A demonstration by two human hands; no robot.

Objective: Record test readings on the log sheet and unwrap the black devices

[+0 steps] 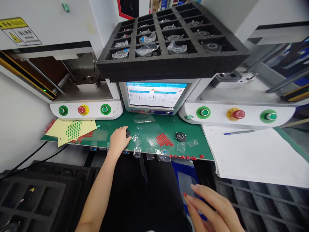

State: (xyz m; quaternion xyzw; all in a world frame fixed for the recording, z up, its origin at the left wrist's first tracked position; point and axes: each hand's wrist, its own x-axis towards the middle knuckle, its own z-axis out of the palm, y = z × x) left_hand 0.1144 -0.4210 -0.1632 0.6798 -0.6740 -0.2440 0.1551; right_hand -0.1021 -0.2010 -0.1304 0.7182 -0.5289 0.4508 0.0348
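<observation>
On the green mat (116,120), my left hand (120,139) has its fingers closed around the edge of a round black watch-like part (127,133), mostly covered by the fingers. Low at the right, off the mat, my right hand (212,207) pinches a small red piece (184,194) between thumb and fingertip; another finger stretches out above. A second round black part (181,137) lies on the mat, apart from both hands. Between the two parts is a clear sheet with rows of red stickers (164,140). Several red bits (185,157) line the mat's front edge.
A black foam tray (172,62) of round parts overhangs the monitor (154,95). Machine panels with green buttons (204,112) and red stop buttons (238,114) flank it. Yellow sheet (58,130) at left; papers (260,154) with a pen (238,132) at right. Foam trays (55,199) sit below.
</observation>
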